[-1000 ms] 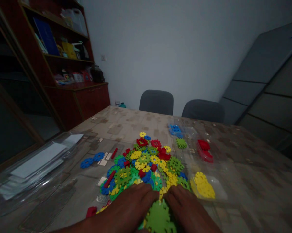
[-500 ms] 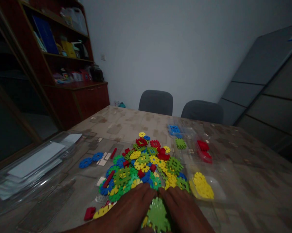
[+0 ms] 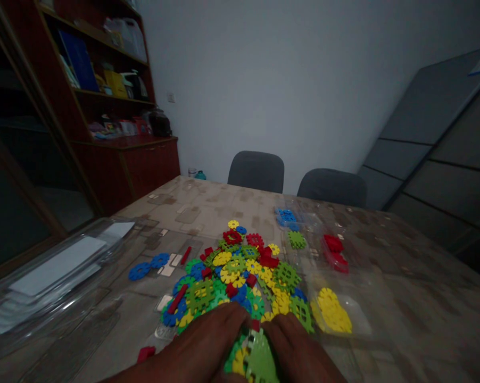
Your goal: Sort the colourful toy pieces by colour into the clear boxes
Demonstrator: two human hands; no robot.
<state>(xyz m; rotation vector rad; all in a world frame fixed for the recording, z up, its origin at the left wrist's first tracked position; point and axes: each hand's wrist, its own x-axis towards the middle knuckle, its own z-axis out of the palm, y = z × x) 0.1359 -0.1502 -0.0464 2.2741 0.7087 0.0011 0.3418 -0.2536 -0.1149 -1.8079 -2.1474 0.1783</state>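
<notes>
Low in the view, my left hand [image 3: 208,340] and my right hand [image 3: 298,346] close from both sides on a small build of interlocking plastic pieces [image 3: 261,359]. A light green notched plate faces up on it, with yellow and green notched pieces along its left side. A red block [image 3: 255,325] shows at its top, between my fingertips. My palms and fingers cover the rest of the build. Just beyond my fingers lies a heap of loose plastic pieces [image 3: 236,276]: green window squares, yellow, blue and green notched discs, and red blocks.
To the right, a clear tray [image 3: 362,319] holds yellow discs [image 3: 332,311]. Farther back are red pieces [image 3: 334,250], green squares [image 3: 296,239] and blue squares [image 3: 287,216]. Flat plastic packaging [image 3: 56,266] lies at the left. Two grey chairs [image 3: 256,170] stand behind the table.
The build has turned between my hands, so its yellow and green side and the red block now show more. The loose heap looks unchanged.
</notes>
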